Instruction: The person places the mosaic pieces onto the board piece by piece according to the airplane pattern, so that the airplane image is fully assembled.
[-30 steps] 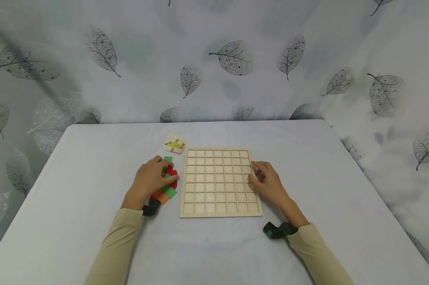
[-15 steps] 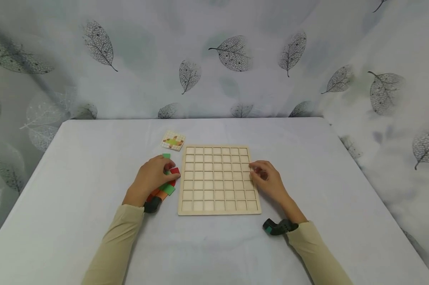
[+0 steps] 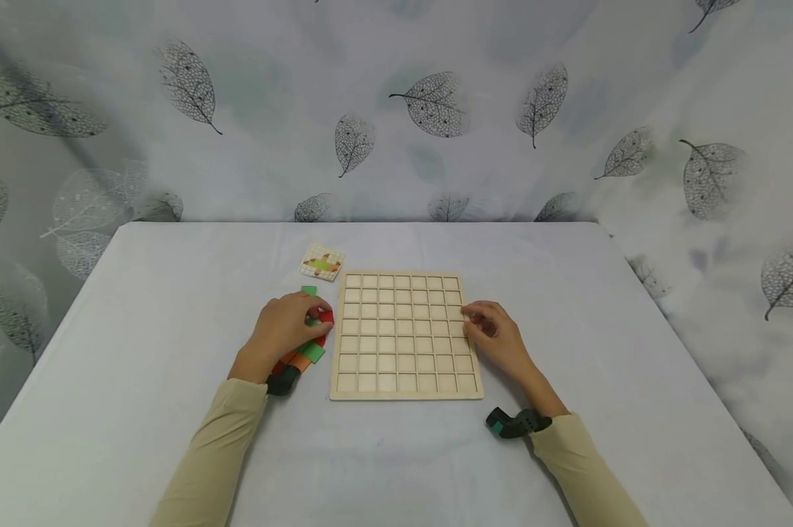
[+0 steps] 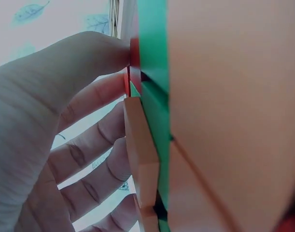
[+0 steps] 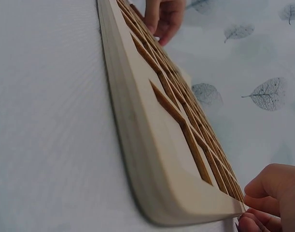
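My left hand is over a small pile of coloured tiles left of the board. Its thumb and index finger pinch a red tile, while the other fingers curl behind the pile in the left wrist view. A green tile and an orange tile stick out from under the hand; the palm hides part of the pile. Flat on the table lies a square wooden grid board. At its right edge my right hand rests loosely bent, thumb and index fingertips at the rim, with a gap between them.
A small pattern card printed with a green and orange figure lies beyond the board's back left corner. Another green tile is just below it. The white table reaches back to a leaf-printed cloth.
My left hand's thumb and index finger have come together on the red tile and shifted slightly right. The right hand's fingers bend a little more at the board's edge.
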The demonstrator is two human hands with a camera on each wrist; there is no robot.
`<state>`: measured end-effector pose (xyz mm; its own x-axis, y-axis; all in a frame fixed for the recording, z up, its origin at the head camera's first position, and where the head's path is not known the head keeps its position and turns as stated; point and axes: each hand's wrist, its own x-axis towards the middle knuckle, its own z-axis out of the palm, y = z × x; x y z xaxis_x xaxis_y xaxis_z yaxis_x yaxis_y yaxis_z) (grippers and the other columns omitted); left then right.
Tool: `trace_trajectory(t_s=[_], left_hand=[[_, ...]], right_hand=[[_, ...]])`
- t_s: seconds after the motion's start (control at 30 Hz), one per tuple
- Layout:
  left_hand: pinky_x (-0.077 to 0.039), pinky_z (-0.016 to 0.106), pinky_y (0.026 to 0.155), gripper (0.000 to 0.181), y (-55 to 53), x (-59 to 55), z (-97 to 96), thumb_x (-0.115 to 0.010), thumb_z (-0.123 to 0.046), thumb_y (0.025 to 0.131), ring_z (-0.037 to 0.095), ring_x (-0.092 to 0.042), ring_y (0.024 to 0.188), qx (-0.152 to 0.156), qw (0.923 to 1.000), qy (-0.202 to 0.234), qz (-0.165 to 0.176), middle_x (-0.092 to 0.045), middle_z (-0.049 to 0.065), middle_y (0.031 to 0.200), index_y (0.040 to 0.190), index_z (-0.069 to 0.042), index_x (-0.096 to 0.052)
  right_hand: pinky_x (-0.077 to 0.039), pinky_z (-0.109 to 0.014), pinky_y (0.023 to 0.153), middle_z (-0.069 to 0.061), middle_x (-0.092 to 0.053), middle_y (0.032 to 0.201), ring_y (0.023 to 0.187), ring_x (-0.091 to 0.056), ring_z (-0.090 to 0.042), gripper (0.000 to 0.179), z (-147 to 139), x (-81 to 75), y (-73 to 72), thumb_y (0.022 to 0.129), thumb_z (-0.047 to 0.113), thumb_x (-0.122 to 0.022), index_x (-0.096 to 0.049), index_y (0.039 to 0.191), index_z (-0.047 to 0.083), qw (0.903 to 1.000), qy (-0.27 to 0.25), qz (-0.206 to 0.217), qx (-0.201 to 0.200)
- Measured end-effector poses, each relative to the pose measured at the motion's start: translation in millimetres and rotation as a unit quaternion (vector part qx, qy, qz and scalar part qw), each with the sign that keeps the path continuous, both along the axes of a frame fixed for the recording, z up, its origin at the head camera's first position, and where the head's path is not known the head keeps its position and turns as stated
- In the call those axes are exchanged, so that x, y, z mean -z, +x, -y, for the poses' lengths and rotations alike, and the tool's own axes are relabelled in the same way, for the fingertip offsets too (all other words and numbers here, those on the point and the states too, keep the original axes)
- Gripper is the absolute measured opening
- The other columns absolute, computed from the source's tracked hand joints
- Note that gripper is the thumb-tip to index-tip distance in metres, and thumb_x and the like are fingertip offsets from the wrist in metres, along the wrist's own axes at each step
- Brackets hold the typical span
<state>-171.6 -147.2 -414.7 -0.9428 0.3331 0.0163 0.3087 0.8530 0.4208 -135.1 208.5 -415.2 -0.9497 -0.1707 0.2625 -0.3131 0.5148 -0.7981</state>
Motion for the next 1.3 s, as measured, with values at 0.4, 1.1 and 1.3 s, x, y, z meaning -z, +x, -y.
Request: trace_trajectory(t_s=[0.4, 1.1, 1.3], left_hand=[[-0.043, 0.048, 0.079, 0.032, 1.5, 1.1, -2.5, -0.071, -0.038, 0.087, 0.022, -0.060, 0.085, 0.001, 0.9994, -0.016, -0.030, -0.064, 0.003, 0.092, 0.109, -0.014, -0.072], [-0.042, 0.049, 0.084, 0.029, 2.2, -1.2, 5.1, -0.075, -0.034, 0.084, 0.023, -0.060, 0.090, -0.007, 0.9999, 0.010, 0.005, -0.065, 0.005, 0.097, 0.102, -0.011, -0.069], [-0.043, 0.047, 0.086, 0.037, 3.7, -1.4, 6.6, -0.076, -0.032, 0.083, 0.025, -0.059, 0.090, -0.030, 0.9991, 0.021, 0.021, -0.064, 0.008, 0.096, 0.106, -0.004, -0.069]], right_hand=[[-0.045, -0.017, 0.076, -0.033, -0.054, 0.120, 0.095, -0.054, -0.042, 0.027, -0.9, 0.7, 1.5, 0.089, -0.010, -0.061, -0.061, 0.115, -0.016, 1.0000, -0.005, 0.003, -0.003], [-0.046, -0.018, 0.077, -0.032, -0.053, 0.121, 0.097, -0.054, -0.040, 0.028, -1.1, 1.0, -0.5, 0.089, -0.009, -0.060, -0.061, 0.116, -0.016, 0.9999, -0.004, 0.012, -0.007], [-0.046, -0.018, 0.078, -0.031, -0.053, 0.121, 0.097, -0.054, -0.040, 0.028, 0.1, 0.0, 0.0, 0.089, -0.009, -0.060, -0.061, 0.116, -0.016, 0.9999, -0.003, 0.014, -0.005]])
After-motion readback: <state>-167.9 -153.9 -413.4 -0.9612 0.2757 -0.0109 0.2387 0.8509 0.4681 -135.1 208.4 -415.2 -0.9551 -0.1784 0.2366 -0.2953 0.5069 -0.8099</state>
